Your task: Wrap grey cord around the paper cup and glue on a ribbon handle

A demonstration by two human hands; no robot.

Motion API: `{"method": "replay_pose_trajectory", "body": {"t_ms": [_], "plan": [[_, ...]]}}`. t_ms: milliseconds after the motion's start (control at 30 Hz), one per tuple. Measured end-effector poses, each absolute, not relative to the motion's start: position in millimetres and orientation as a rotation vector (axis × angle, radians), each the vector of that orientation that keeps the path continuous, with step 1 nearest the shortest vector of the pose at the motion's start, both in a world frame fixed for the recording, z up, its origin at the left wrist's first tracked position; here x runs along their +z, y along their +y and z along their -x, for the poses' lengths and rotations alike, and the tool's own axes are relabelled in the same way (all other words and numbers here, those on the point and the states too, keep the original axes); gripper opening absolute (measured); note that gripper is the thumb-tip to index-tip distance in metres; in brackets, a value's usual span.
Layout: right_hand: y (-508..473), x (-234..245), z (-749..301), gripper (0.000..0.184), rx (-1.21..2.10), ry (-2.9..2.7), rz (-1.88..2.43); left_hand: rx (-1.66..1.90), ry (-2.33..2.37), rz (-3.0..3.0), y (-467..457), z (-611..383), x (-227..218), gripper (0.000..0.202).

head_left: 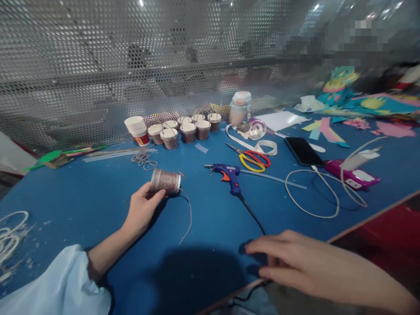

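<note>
My left hand (141, 208) is closed around a paper cup wrapped in brown-grey cord (165, 180). The cup lies on its side, its white rim facing right, and a loose cord end (190, 216) trails from it over the table. Over the front edge of the table, my right hand (293, 258) is open, fingers apart, with nothing in it. Its fingertips are close to the black cable of a blue glue gun (231, 175). The glue gun lies on the table between my hands, nozzle to the left, a clear glue stick (275, 178) at its back.
Behind stand several cord-wrapped cups with handles (188, 132) and a stack of paper cups (136, 129). Scissors (254, 159), a measuring tape (267, 146), a phone (303, 151) on a white cable and a purple power strip (352, 175) lie right. Loose cord (143, 159) lies behind the held cup.
</note>
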State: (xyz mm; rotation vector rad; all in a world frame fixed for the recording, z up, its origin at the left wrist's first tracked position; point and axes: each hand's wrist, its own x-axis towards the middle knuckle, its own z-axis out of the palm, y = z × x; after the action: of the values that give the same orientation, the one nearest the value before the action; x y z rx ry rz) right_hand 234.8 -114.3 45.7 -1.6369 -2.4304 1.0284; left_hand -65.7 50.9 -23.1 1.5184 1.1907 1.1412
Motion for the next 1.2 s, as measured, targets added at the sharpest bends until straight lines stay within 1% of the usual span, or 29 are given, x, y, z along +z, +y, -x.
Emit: {"method": "replay_pose_trajectory", "body": {"t_ms": [100,267,367,433,467,533,633,700,800,867,967,1133,1200], "plan": [[-105,41,-261,0.032,0.884,-2.228,1.872,1.129,1.181,-1.483,51,62,-22,0.025],[-49,25,-274,0.030,0.409,-2.101,2.100,1.082,1.191,-1.507,50,60,-20,0.023],[-14,17,-260,0.034,0.304,-2.005,2.263,1.061,1.156,-1.499,49,60,-17,0.023],[3,10,-248,0.041,0.223,-1.946,2.354,1.050,1.136,-1.494,49,60,-16,0.024],[9,6,-243,0.045,0.184,-1.921,2.381,1.042,1.127,-1.492,49,59,-16,0.024],[19,-2,-238,0.046,0.175,-1.786,2.364,1.019,1.104,-1.492,49,59,-17,0.024],[27,-13,-240,0.041,0.283,-1.551,2.219,1.005,1.058,-1.515,51,58,-19,0.022],[29,-18,-244,0.040,0.359,-1.500,2.135,1.003,1.041,-1.529,52,58,-21,0.022],[27,-20,-247,0.041,0.517,-1.442,2.005,1.010,1.008,-1.528,53,58,-24,0.022],[23,-16,-245,0.045,0.660,-1.370,1.900,1.024,0.983,-1.527,54,57,-25,0.023],[19,-2,-239,0.051,0.865,-1.276,1.771,1.018,0.980,-1.526,55,57,-25,0.024],[17,33,-223,0.038,1.409,-0.992,1.378,1.006,0.969,-1.476,55,56,-23,0.023],[18,47,-217,0.036,1.414,-0.986,1.271,1.002,0.968,-1.465,55,55,-22,0.020]]}}
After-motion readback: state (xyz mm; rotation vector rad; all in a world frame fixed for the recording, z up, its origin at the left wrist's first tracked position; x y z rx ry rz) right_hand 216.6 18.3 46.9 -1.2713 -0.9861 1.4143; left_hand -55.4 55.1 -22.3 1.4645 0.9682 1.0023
